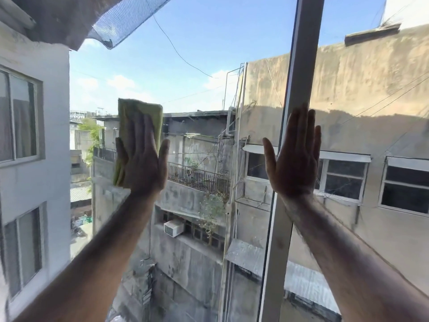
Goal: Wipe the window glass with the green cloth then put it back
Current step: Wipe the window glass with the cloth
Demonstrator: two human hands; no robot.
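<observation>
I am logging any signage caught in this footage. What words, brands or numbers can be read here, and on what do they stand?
Distant rooftop sign: pale letters on a dark board, roughly "BACHAO", seemingly mirrored; too small to read surely.
White box air conditioner: no legible brand.
Folded green cloth: no label visible.
No other text.

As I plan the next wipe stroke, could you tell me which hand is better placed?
Left: the left hand presses the green cloth flat against the glass, while the right hand lies bare over the window frame.
</observation>
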